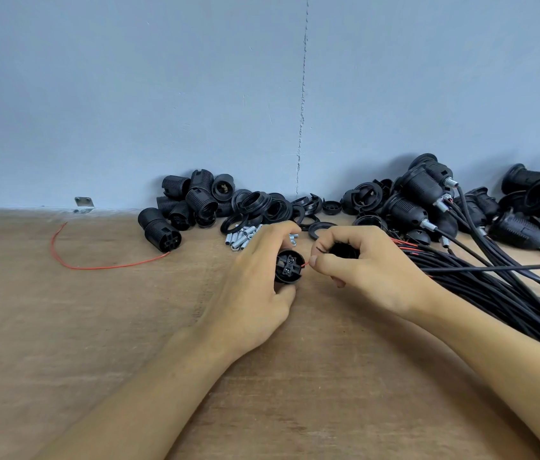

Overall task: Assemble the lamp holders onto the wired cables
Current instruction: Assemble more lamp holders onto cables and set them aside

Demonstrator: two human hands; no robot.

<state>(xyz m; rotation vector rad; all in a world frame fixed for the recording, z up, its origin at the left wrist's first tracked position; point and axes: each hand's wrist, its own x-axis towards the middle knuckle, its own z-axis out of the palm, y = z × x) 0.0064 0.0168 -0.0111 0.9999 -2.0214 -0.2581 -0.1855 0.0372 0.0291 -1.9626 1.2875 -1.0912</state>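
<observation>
My left hand [258, 277] grips a black lamp holder body [289, 265], its terminal end turned toward me. My right hand [361, 263] pinches a thin red wire [306, 263] at the holder's right edge and also holds a black part [343, 250] and a black wire end under its curled fingers. The red wire's tip touches the holder's terminals. A bundle of black cables [501, 293] runs from my right hand toward the lower right.
A pile of black lamp holder bodies [189, 204] and rings [262, 207] lies by the blue wall. Small metal tubes [242, 237] lie beside them. Assembled holders on cables [428, 200] are heaped at the right. A loose red wire [96, 265] curves on the wooden table [96, 327].
</observation>
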